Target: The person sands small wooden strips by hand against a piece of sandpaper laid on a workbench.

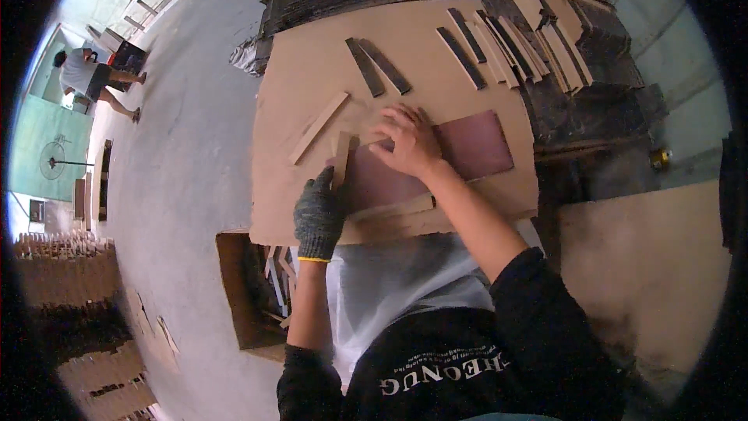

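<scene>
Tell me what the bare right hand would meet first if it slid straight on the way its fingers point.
The right hand points up-left across the board. First in line looks like the light wooden strip lying diagonally, though the exact line is hard to judge.

A woodworking workshop, by every sign. A broad brown work board (312, 70) serves as the bench; thin wooden strips (538, 39) lie in rows along its far right edge. Below its near left corner stands an open cardboard box of offcuts (249, 296). Further left, across a bare concrete floor (187, 148), stacks of cut wood (62, 265) stand, and another person (89, 74) bends at work.
</scene>
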{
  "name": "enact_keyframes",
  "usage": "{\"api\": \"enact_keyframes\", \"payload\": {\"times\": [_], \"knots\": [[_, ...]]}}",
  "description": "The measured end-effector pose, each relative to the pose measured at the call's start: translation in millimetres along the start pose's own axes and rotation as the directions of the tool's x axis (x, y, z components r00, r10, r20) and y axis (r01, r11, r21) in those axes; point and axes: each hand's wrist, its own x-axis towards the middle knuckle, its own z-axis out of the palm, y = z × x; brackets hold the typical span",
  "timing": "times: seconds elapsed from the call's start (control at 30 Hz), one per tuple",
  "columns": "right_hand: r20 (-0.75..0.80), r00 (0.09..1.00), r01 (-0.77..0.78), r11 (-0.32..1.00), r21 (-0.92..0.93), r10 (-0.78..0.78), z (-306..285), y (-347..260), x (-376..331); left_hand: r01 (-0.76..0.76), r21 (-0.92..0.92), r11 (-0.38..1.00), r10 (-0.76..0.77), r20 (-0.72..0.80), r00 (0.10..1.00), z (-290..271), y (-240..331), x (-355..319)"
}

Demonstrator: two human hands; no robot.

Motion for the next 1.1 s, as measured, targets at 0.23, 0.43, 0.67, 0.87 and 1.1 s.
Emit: {"api": "enact_keyframes", "payload": {"times": [0.23,0.43,0.67,0.87,1.1], "knots": [[0.010,0.998,-0.055,0.998,-0.009,0.055,0,4,-7,-0.048,-0.015,0.999,0.048,0.027,0.998,-17,11,-23],[0.033,0.998,-0.060,0.998,-0.023,0.061,2,-3,-9,-0.027,0.248,0.968,0.001,0.104,0.995,22,26,-11],[0.080,0.990,-0.111,0.992,-0.064,0.116,-6,2,-12,-0.223,0.270,0.937,0.252,-0.077,0.965,41,34,31],[0.067,0.994,-0.086,0.996,-0.006,0.086,-5,-16,-4,-0.124,0.332,0.935,0.113,0.052,0.992,27,11,-16],[-0.053,0.981,-0.192,0.976,-0.102,0.187,18,7,3,-0.260,0.245,0.934,0.297,-0.129,0.946,44,9,61]]}}
